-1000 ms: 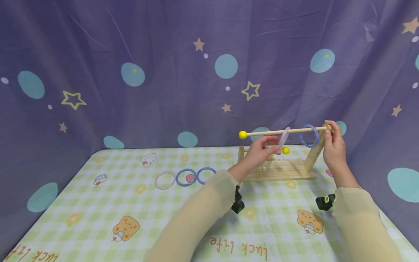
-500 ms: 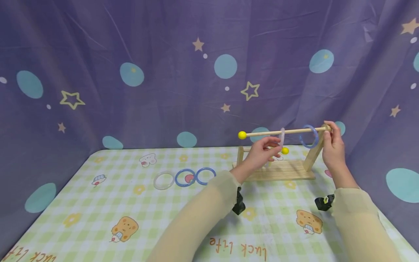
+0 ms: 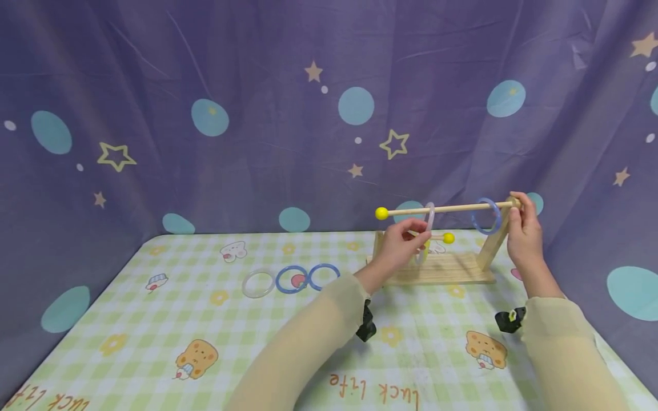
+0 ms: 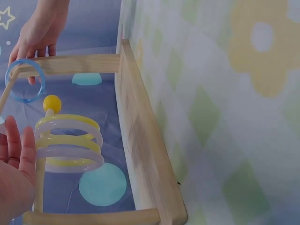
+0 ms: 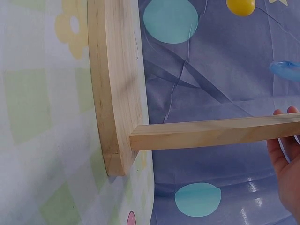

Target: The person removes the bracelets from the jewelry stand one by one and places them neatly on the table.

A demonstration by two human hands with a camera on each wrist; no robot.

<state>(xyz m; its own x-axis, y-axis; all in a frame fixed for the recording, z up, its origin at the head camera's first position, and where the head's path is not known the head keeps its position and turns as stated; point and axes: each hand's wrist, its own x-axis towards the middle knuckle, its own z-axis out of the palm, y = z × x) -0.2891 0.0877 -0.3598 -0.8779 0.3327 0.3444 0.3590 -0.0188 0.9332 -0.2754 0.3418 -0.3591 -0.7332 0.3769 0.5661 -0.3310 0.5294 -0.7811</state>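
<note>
In the head view a wooden stand [image 3: 439, 273] carries two rods tipped with yellow balls. My left hand [image 3: 396, 246] pinches the lower part of a translucent pale ring [image 3: 430, 210], which encircles the upper rod [image 3: 462, 208]. At the right, my right hand [image 3: 525, 237] grips the top of the slanted upright [image 3: 494, 244], where that rod is fixed. Close to it a translucent blue ring [image 3: 498, 218] hangs on the same rod. Several yellow and pale rings [image 4: 75, 152] circle the lower rod in the left wrist view; my left hand partly hides them from the head.
Left of the stand, a clear ring [image 3: 244, 283] and two blue rings [image 3: 292, 266] lie in a row on the checked tablecloth [image 3: 267, 348]. The upper rod's yellow ball [image 3: 381, 213] sticks out to the left. A purple curtain [image 3: 257, 171] stands behind the table.
My left hand has slid the pale ring leftward along the upper rod, toward its yellow ball. My right hand keeps its grip on the upright, and the blue ring stays beside it.
</note>
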